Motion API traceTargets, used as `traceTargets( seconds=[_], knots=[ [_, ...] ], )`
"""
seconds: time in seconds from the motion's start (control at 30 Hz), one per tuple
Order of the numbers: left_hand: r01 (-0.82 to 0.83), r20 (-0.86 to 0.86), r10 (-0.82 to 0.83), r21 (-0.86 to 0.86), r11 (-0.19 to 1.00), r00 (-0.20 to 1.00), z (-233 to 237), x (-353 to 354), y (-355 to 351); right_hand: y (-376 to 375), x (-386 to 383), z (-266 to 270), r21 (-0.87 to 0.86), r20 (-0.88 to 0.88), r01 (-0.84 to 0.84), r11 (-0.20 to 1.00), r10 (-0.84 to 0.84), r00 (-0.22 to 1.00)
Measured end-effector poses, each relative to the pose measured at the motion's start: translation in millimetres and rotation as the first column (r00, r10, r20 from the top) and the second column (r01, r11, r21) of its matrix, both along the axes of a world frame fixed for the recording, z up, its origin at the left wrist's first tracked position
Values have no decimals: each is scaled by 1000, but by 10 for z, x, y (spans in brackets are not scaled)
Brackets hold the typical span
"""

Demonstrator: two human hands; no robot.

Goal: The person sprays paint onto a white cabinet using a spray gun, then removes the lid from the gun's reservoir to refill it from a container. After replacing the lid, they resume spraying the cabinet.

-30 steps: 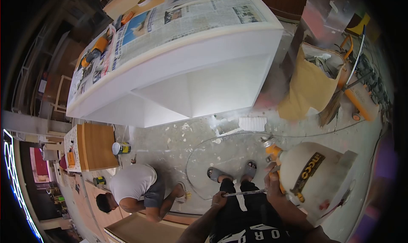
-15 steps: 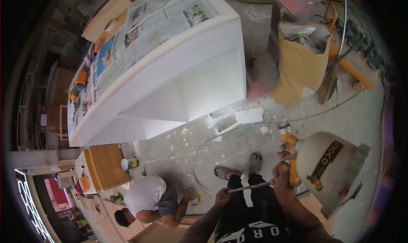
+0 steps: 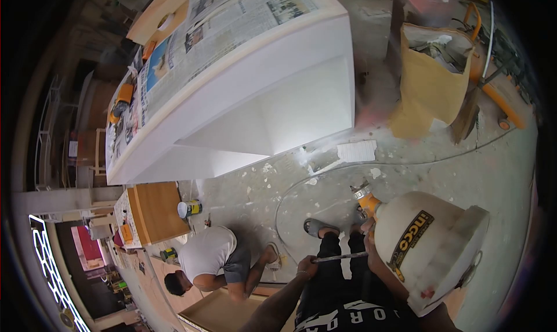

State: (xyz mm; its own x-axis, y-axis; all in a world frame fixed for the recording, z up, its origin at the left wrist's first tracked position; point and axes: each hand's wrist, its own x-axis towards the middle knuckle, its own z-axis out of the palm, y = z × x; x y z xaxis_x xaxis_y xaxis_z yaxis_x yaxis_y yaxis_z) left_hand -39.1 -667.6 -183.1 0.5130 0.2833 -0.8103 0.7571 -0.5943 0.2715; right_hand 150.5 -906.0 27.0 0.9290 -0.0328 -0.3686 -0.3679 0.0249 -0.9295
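My right hand (image 3: 369, 244) is closed round the handle of a paint spray gun with an orange body (image 3: 366, 203). The gun's large whitish INGCO cup (image 3: 429, 245) leans to the right and hides part of this hand. Its metal nozzle (image 3: 361, 189) points up and left, toward the white cabinet (image 3: 232, 108), well apart from it. In my left hand (image 3: 306, 266), closed in front of my dark trousers, is a grey air hose (image 3: 339, 256) that runs across to the right hand.
Newspaper (image 3: 232, 36) covers the cabinet's top, with an orange tool (image 3: 121, 103) on it. A co-worker (image 3: 209, 253) crouches at left near paint cans (image 3: 190, 208). A paper sack (image 3: 432, 88) stands at right. A hose (image 3: 406, 164) curves across the paint-spotted floor.
The spray gun has swung left and slightly down, its cup now hiding more of my right hand. My left hand keeps hold of the hose. The surroundings shift right and slightly up in view.
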Motion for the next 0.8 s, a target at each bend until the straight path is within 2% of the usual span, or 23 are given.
traceTargets(
  seconds=[0.13, 0.43, 0.8],
  knots=[
    [-67, -6, 67, 14, 998, 998, 32, -60, 9, 50, -71, -29, 7, -22, -58, 998, 58, 998],
    [-153, 109, 144, 80, 985, 983, -7, -255, 77, 20, -122, -36, -16, -45, -118, 993, 117, 992],
    [-233, 71, 225, 135, 963, 972, 135, -376, 290, -7, -159, 10, -83, -53, -144, 986, 140, 989]
  ],
)
